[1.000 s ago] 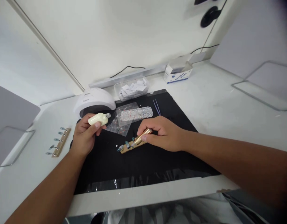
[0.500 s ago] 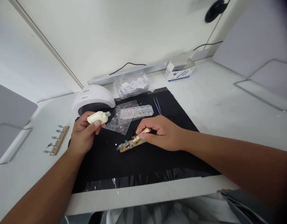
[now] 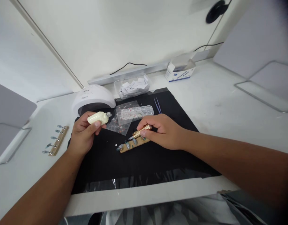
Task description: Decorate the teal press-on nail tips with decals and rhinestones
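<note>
Your left hand (image 3: 84, 132) grips a cream bottle (image 3: 98, 117); your right hand (image 3: 161, 131) pinches a gold pen (image 3: 141, 130) over the nail strip (image 3: 132, 145). Lamp (image 3: 93, 98) lettering at eleven o'clock is unreadable.

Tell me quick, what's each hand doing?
Left hand: closed around a small cream bottle.
Right hand: closed, pinching a gold brush handle.

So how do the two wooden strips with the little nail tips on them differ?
The wooden strip on the black mat lies under the right hand, which holds a gold brush handle over it; its tips look teal. The wooden strip on the white table lies untouched, left of the left hand, with paler tips. Both carry a row of tips.
</note>
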The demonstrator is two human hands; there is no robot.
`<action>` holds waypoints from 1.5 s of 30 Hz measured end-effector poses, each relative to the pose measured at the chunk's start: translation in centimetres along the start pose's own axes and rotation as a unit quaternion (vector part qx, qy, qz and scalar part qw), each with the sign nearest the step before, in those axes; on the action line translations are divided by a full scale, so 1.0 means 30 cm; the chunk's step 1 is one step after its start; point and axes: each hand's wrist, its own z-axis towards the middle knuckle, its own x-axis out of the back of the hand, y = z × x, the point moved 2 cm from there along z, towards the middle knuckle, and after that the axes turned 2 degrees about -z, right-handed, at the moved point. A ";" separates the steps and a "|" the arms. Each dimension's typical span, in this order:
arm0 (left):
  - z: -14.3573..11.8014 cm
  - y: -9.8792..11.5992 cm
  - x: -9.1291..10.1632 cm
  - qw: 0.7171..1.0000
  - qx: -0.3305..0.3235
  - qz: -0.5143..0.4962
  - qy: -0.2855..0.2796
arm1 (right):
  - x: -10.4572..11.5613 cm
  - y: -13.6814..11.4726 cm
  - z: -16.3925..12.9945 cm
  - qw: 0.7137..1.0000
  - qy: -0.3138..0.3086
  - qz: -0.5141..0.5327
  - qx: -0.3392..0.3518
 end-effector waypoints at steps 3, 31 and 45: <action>-0.002 0.001 -0.001 1.000 -0.004 -0.008 -0.007 | -0.003 -0.004 0.000 0.999 -0.026 0.009 0.030; -0.003 -0.002 0.002 1.000 0.001 0.003 -0.012 | -0.002 0.007 -0.005 0.991 0.017 -0.074 0.112; -0.004 0.002 -0.002 1.000 -0.004 -0.001 -0.014 | -0.002 0.005 -0.009 0.988 0.009 -0.061 0.145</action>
